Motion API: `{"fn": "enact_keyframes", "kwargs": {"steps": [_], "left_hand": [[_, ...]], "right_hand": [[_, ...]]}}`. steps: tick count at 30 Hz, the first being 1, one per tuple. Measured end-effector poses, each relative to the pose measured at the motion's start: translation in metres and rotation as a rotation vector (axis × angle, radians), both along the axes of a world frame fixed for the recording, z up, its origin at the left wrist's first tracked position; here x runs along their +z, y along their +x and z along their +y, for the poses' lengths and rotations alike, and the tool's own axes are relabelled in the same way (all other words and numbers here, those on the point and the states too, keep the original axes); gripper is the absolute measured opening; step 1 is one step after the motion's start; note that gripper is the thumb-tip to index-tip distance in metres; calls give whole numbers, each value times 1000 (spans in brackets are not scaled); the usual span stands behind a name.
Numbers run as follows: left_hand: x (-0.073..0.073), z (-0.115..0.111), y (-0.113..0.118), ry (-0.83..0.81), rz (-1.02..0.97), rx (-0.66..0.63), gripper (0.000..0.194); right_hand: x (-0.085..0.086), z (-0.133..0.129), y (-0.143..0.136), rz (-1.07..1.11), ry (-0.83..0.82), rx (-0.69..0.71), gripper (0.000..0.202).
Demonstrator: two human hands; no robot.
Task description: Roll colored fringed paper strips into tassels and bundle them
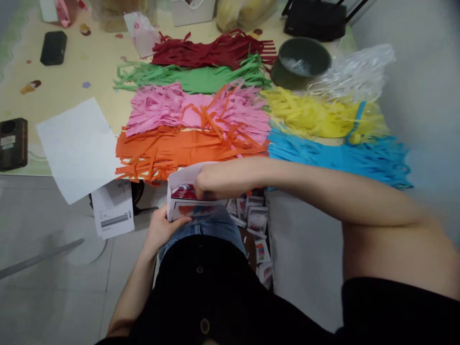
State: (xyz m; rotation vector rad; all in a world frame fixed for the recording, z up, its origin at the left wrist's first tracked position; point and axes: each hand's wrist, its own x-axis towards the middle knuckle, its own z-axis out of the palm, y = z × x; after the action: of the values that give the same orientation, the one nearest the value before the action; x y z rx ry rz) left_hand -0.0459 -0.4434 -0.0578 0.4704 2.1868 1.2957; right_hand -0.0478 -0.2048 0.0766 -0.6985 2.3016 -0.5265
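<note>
My left hand (pixel 167 226) grips the lower left corner of a packet (pixel 179 209) with a clear front and a printed card, held above my lap. Something red shows inside the packet near its mouth. My right hand (pixel 215 181) is closed at that opening, its fingertips partly hidden in the packet, so what they pinch cannot be made out. Just beyond the packet lies a bundle of orange fringed strips (pixel 187 149). Behind it are similar bundles in pink (pixel 194 108), green (pixel 201 79) and dark red (pixel 212 51).
Yellow strips (pixel 323 117) and blue strips (pixel 330 155) lie at right. A dark round bowl (pixel 276 72) and clear plastic bags (pixel 359 72) stand behind them. White paper (pixel 77 148) overhangs the table's front edge at left. Below the table, several filled packets (pixel 257 220) sit beside my lap.
</note>
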Motion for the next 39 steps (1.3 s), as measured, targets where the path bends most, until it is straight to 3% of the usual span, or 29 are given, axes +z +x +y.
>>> {"fn": "enact_keyframes", "kwargs": {"steps": [2,5,9,11,14,16,19,22,24,30,36,39], "left_hand": [[0,1,0,-3,2,-9,39],[2,6,0,0,12,-50,40],[-2,9,0,15,38,-8,38],[-6,7,-2,21,30,91,36],[-11,1,-7,69,-47,318,39],[-12,1,-11,152,-108,429,44],[-6,5,-17,241,-147,456,48],[3,11,-21,210,-147,340,52],[7,15,-23,185,-135,289,54],[7,22,-20,220,-181,386,52],[16,21,-22,160,-119,258,57],[18,22,-24,201,-90,310,57]], "right_hand": [[4,-3,0,6,58,4,29],[-4,-11,-8,48,81,97,24],[-9,-3,-14,23,-43,81,23],[-2,13,-4,120,-209,-130,25],[-4,32,24,467,-483,-703,28],[-26,31,42,582,-664,-982,42],[-78,8,55,369,-815,-1049,89],[-121,-20,57,203,-853,-1196,79],[-134,-31,57,185,-912,-1295,68],[-136,-31,57,198,-939,-1374,57],[-127,-24,50,235,-999,-1374,76],[-121,-29,52,268,-961,-1368,69]]}}
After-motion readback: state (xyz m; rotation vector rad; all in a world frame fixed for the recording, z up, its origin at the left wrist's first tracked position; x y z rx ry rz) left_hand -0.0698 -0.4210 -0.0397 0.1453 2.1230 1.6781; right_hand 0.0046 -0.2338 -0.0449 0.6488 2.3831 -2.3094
